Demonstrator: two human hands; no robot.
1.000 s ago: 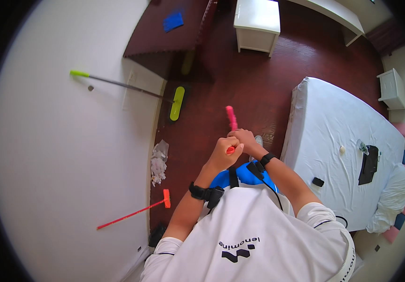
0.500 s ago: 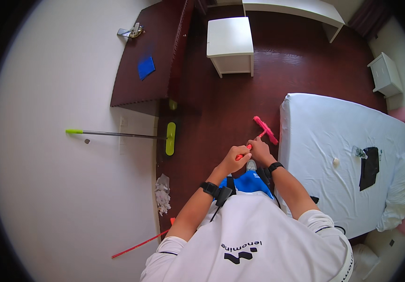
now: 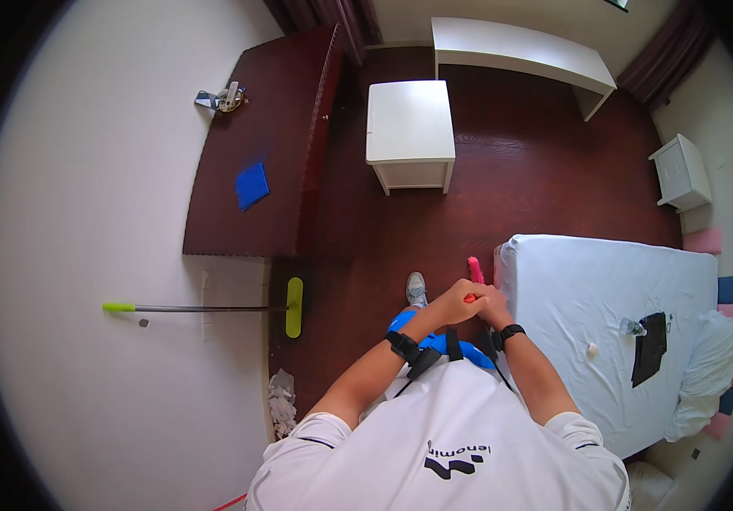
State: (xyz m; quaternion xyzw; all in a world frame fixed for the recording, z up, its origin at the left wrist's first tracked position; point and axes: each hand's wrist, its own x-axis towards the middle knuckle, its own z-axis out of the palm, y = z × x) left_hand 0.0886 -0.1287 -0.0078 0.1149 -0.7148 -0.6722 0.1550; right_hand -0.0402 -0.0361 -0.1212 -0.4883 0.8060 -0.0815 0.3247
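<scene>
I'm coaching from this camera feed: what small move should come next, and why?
Perhaps ease the pink tool slightly left, short of the shoe: the left hand and right hand appear to grip it together, and its far end looks close to the mattress.

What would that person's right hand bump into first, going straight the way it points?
Probably the pink brush head, just ahead of the right hand in this view; past it lies dark red floor. How far below the hand these sit is unclear.
</scene>
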